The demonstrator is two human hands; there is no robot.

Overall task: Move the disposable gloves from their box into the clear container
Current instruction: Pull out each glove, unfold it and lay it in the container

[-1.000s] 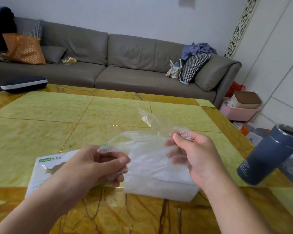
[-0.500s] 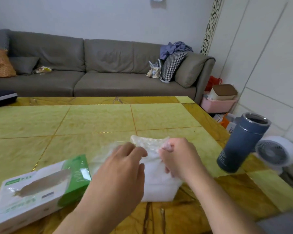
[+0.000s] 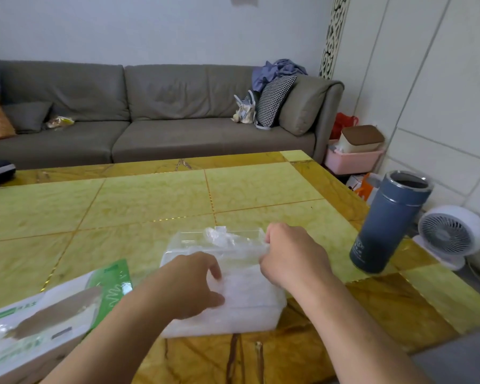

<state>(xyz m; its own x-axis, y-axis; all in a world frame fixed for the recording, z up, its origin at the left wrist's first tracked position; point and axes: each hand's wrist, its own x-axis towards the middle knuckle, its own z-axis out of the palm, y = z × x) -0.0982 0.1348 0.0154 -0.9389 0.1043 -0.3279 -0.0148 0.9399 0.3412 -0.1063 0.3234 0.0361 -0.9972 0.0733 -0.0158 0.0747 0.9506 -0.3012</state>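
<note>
Clear container [image 3: 205, 243]: landmark, on the table [image 3: 150, 200], holding a whitish mass of disposable gloves [image 3: 250, 289].
Left hand [image 3: 194, 284]: at the container's near left, fingers bent down onto the gloves; whether pressing or pinching cannot be told.
Right hand [image 3: 288, 256]: at its right rim, curled, pinching glove film.
Glove box [image 3: 47, 314]: left of the container, apart.
Advice: tuck loose film below the rim, steadying the container.

The glove box [image 3: 47, 314] is cut off at the left edge.
</note>
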